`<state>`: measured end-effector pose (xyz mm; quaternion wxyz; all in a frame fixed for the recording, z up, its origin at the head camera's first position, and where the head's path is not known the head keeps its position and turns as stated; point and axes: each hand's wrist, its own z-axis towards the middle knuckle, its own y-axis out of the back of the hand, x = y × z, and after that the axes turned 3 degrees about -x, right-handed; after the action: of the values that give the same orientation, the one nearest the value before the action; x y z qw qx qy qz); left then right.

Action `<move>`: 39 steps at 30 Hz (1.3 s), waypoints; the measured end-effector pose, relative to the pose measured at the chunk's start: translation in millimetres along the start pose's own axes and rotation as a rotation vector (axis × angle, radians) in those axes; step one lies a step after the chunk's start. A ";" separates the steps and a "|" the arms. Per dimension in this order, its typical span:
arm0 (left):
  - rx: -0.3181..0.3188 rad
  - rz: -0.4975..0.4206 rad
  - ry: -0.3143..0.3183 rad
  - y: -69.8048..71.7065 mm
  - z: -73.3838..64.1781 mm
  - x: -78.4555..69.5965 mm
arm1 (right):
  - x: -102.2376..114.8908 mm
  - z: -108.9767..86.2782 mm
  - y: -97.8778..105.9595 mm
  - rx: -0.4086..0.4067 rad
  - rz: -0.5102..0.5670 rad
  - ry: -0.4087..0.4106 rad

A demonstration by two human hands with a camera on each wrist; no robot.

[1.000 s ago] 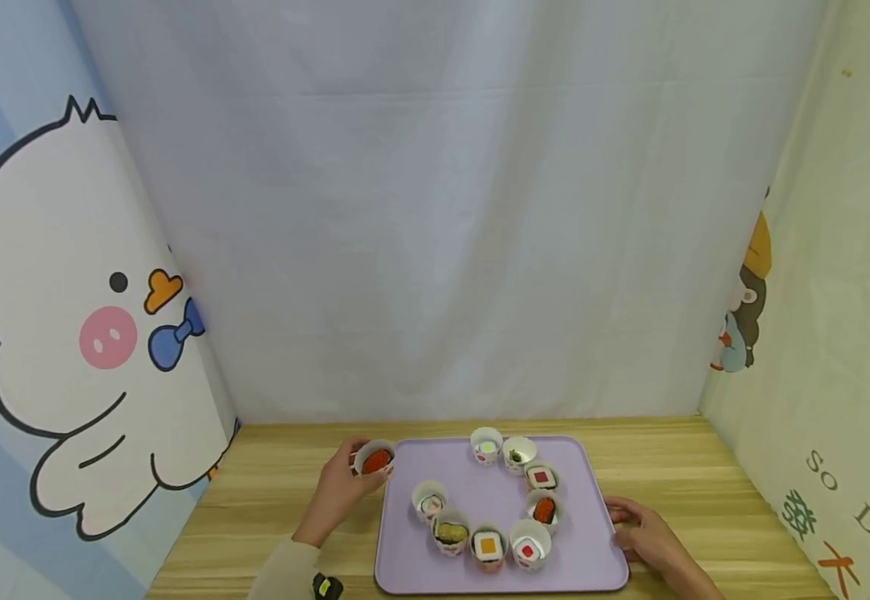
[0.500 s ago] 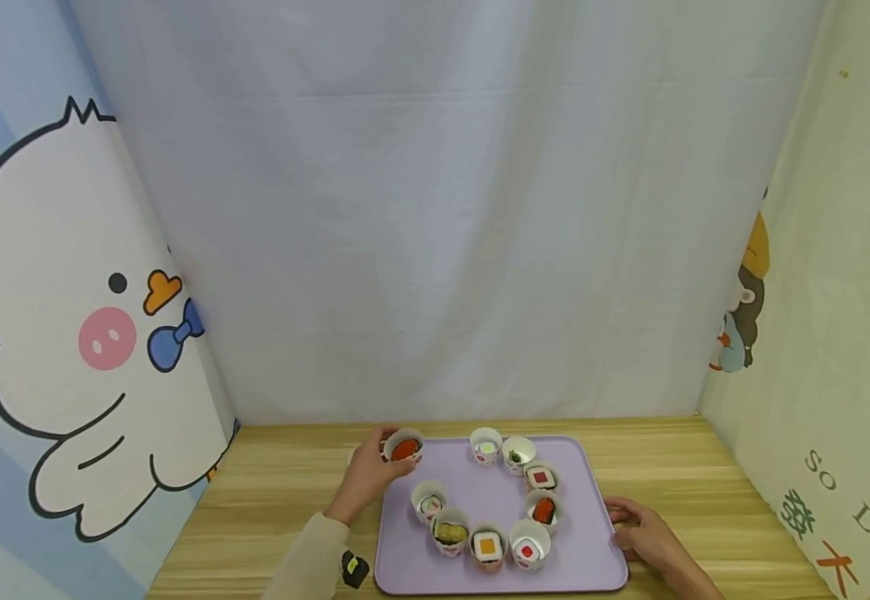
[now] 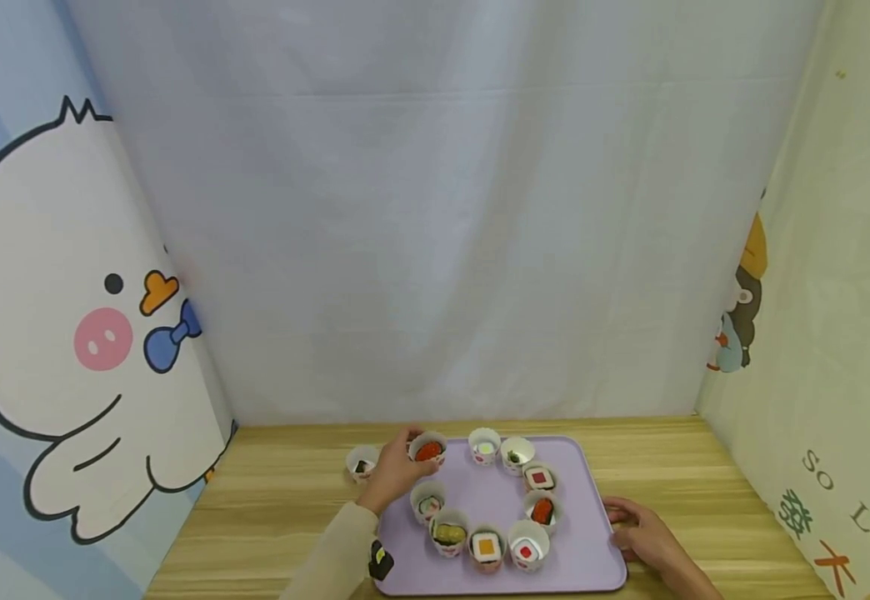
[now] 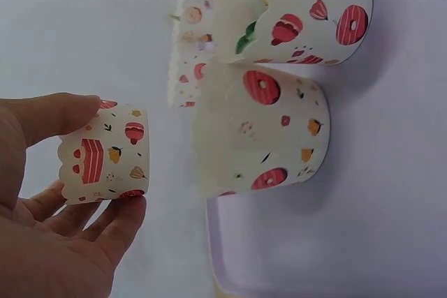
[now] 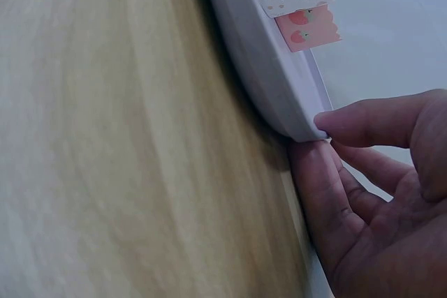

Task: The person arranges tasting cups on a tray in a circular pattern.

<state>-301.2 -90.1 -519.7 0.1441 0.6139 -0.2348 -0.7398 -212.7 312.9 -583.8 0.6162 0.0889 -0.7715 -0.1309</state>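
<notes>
My left hand (image 3: 393,473) grips a patterned paper baking cup (image 4: 115,155) with an orange-red roe sushi piece (image 3: 428,451) inside. Thumb and fingers hold it from opposite sides. This cup is at the far left corner of a lilac tray (image 3: 577,567); whether it touches the tray I cannot tell. My right hand (image 3: 647,535) pinches the tray's right rim (image 5: 307,120) between thumb and fingers. On the tray, several more cups stand in a curve, including one with a yellow-green piece (image 3: 448,534) and another with a yellow-centred square piece (image 3: 486,548).
Left of the tray, another paper cup (image 3: 362,463) with a dark piece in it stands on the wooden table (image 3: 255,517). A pale cloth (image 3: 435,250) hangs behind the table. Printed side panels (image 3: 142,467) flank it.
My left hand has moved right with its cup, from beside the tray to its far left corner. The cup left on the table has come into view. My right hand stays at the rim.
</notes>
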 end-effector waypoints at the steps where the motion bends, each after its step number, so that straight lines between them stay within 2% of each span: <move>1: -0.003 0.011 -0.002 -2.7 0.7 0.8 | 0.1 -0.2 -0.4 -0.009 0.000 -0.007; 9: 0.006 0.025 -0.006 -21.1 7.5 4.9 | 2.0 -1.7 -0.9 -0.023 -0.009 -0.013; 18: 0.018 0.040 0.026 -31.6 7.4 10.3 | -0.3 -0.1 0.1 -0.013 -0.012 -0.004; 29: 0.056 0.044 0.068 -36.7 2.3 16.0 | -1.3 -0.2 0.9 0.002 -0.001 0.010; 34: 0.070 0.038 0.074 -37.5 1.8 16.5 | -0.9 -0.3 1.0 0.010 0.004 0.021; 39: 0.067 0.070 0.070 -38.6 1.0 16.3 | -1.7 0.2 0.5 0.008 0.010 0.015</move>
<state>-302.6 -65.4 -553.5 0.1576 0.6353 -0.2755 -0.7040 -212.5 313.8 -585.2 0.6224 0.0885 -0.7677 -0.1242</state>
